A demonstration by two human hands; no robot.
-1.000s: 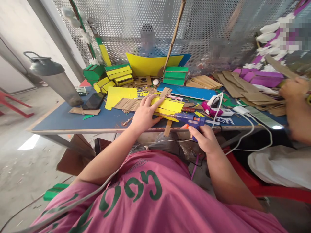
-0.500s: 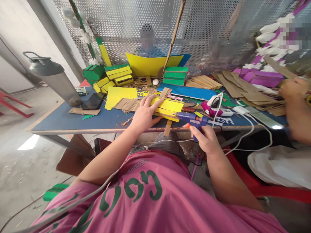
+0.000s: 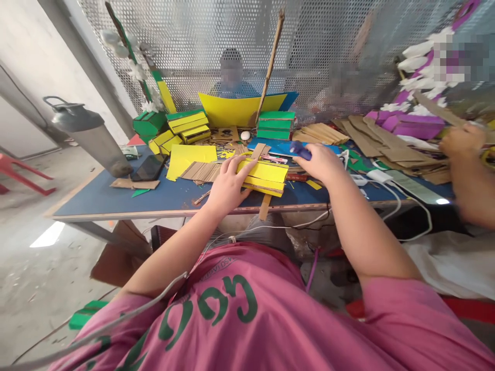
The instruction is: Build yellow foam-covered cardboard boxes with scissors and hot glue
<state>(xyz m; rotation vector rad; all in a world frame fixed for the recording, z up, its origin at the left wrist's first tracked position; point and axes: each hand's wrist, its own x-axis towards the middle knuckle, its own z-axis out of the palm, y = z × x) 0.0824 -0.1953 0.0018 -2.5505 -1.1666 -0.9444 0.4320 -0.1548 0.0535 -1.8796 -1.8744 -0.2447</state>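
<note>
Strips of cardboard (image 3: 320,133) crowd the back of the blue table (image 3: 93,193), where we work with both hands occupied. Our left hand (image 3: 231,184) is clasped on a yellow box (image 3: 270,172) near the front edge, fingers spread over its top and thumb at its near side, apparently to keep so light a piece from sliding. The box lies directly ahead of our lap, probably the easiest spot to see and reach. A brown strip (image 3: 265,207) juts from beneath it past the table's edge; whether it is attached, we cannot tell. Our right hand (image 3: 319,164) is wrapped around a blue glue gun (image 3: 299,150), just beside the box's right end and seemingly not touching it, perhaps to keep the tool clear of the yellow faces; our grip hides most of it. A yellow sheet (image 3: 191,157) lies flat to the left, and a bottle (image 3: 91,139) stands at the far left, likely clear of our elbows. To our right, a co-worker's hand (image 3: 462,139) holds a brown piece (image 3: 436,108).
</note>
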